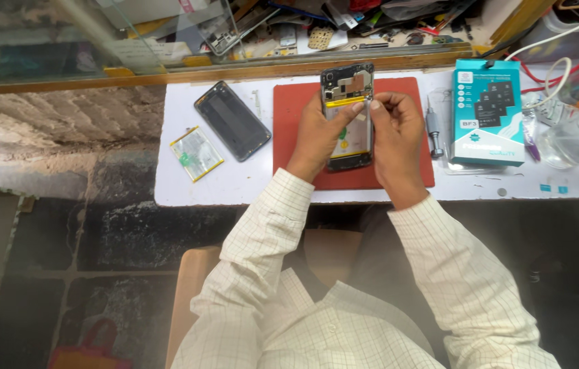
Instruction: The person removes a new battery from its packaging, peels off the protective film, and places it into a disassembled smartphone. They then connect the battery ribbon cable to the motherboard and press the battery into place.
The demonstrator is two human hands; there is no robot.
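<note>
Over the red mat, both hands hold an opened phone with its back removed. Left hand grasps the phone's left edge, thumb laid across a yellow strip on its inner face, fingers wrapped behind. Right hand grips the right edge, thumb and forefinger pinched near the upper right of the frame. Both wrists rise from the counter's near edge, palms turned inward toward each other. Phone's long axis runs from near edge to far edge, camera end pointing away from the person, open side up. Counter, left part: a dark back cover, and a battery closer to the left corner. Right of the mat: a screwdriver, then a teal box.
</note>
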